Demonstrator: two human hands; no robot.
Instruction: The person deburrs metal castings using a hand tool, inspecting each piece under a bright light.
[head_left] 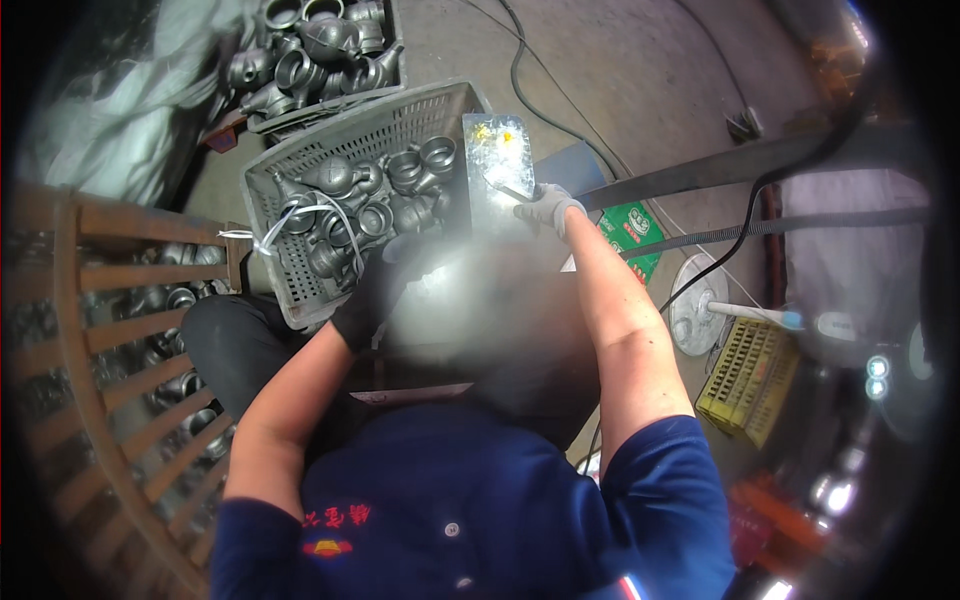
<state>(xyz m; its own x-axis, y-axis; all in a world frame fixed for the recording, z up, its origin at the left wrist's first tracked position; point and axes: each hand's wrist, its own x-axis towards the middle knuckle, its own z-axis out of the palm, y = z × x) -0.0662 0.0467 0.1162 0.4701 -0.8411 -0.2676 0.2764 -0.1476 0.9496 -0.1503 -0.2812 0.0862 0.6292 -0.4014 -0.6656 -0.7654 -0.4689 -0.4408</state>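
Observation:
My right hand (549, 208), in a light grey glove, is at the lower right edge of an upright shiny sheet-metal plate (497, 150) with yellow marks. Its fingers look curled there, but a haze hides what they hold, if anything. My left hand (375, 300), in a dark glove, is by the near right side of a grey plastic crate (287, 290); its fingers are lost in the blur. Inside the crate lie several grey metal pipe castings (342, 175) with round collars. White strapping (268, 238) is tied at the crate's left side. A pale smear covers the middle of the view.
A second crate of castings (325, 40) stands beyond, beside white sacking (160, 100). A rusty slatted rack (95, 330) is on my left. To the right are a green box (632, 232), a round white base (695, 305), a yellow crate (748, 382) and black cables (765, 180).

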